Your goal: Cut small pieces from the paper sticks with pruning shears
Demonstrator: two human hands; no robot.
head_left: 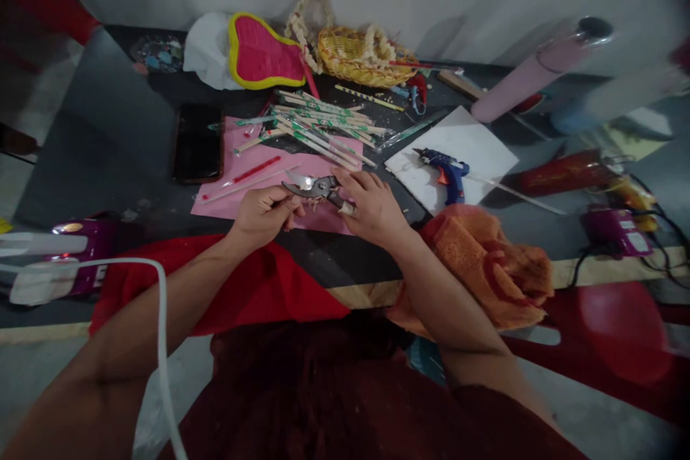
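Note:
A pair of metal pruning shears point(318, 188) with dark handles sits between my hands above a pink paper sheet point(231, 205), its jaws pointing left and slightly open. My right hand point(371, 207) is shut around the handle end. My left hand point(264, 214) curls against the shears just behind the jaws, and small pale bits show below them. Beyond the hands, a pile of bamboo sticks point(323, 122) with green markings lies on the paper.
A blue glue gun point(447, 172) rests on a white board point(453, 151). An orange cloth point(485, 266) and a red cloth point(215, 287) lie at the table's near edge. A phone point(198, 144) lies to the left, and a woven basket point(356, 57) stands behind.

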